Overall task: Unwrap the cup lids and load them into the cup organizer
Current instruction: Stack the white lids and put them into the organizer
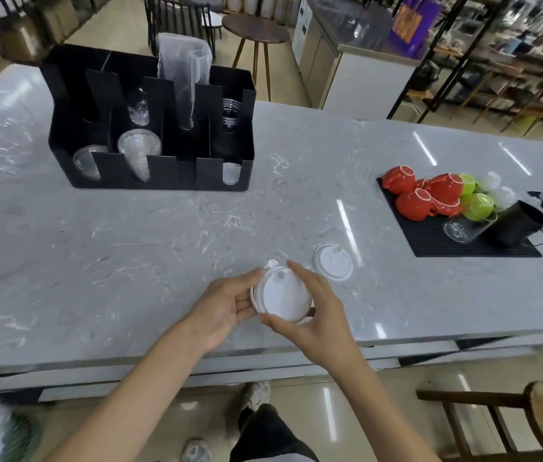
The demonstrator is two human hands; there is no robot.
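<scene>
While both hands hold it just above the near part of the counter (163, 235), the stack of white cup lids (281, 298) sits between the palms, tilted with its flat top face toward the camera. The left hand (226, 303) cups the stack's left edge, with curled fingers under the rim and the thumb lying along the upper left. The right hand (318, 305) grips the right side, with the index finger arched over the top edge and the thumb pressing the lower rim. A small tab projects from the stack's upper left edge.

Just to the right of the stack, a single white lid (333, 261) lies flat on the counter, apart from both hands.

Well beyond the hands, toward the far left, stands the black cup organizer (150, 121). Its front slots hold clear plastic lids and nested clear cups; a clear plastic sleeve (185, 75) rises upright from a rear compartment, and one small white lid (231, 173) rests in the front right slot.

At the right of the counter, a black ribbed mat (430, 241) carries red cups (420, 195), green cups (475, 200), a clear glass on its side (461, 230) and a black pitcher (518, 226).
</scene>
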